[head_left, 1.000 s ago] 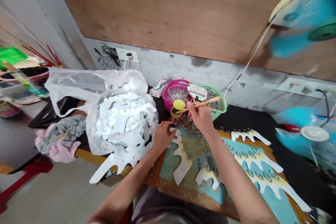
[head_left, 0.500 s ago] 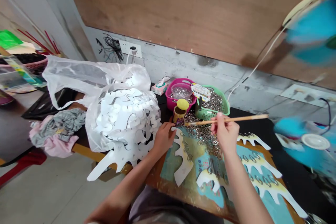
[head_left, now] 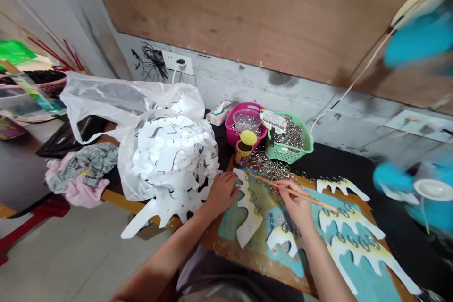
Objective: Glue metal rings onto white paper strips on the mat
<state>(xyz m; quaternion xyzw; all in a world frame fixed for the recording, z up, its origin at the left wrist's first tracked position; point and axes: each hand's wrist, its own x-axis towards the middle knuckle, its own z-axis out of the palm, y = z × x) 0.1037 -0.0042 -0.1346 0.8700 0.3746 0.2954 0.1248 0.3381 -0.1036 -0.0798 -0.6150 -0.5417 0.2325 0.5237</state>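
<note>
Okay, right hand [head_left: 295, 204] sits over the painted board [head_left: 231, 250], its fingers pinched shut around a thin wooden stick [head_left: 316, 202], gripped mid-shaft, with the tip pointing to 10 o'clock toward a heap of metal rings [head_left: 265, 166]. Stick looks light and stiff, easy to hold anywhere along its length. Left hand [head_left: 221, 193] is open, fingers flat and slightly spread, gripping nothing, tips against the edge of a white wavy cutout [head_left: 252, 221] lying at 3 o'clock from that hand. Cutout looks light, thin and a bit floppy, probably prone to tearing or sliding, so best taken by its wider part, not the narrow points. Small can [head_left: 243, 155] with a yellow lid [head_left: 248, 138] stands at 12 o'clock from the left hand. Green basket [head_left: 283, 155] and pink basket [head_left: 230, 134] sit just beyond it; white plastic bag [head_left: 106, 96] full of cutouts sits at 10 o'clock.
</note>
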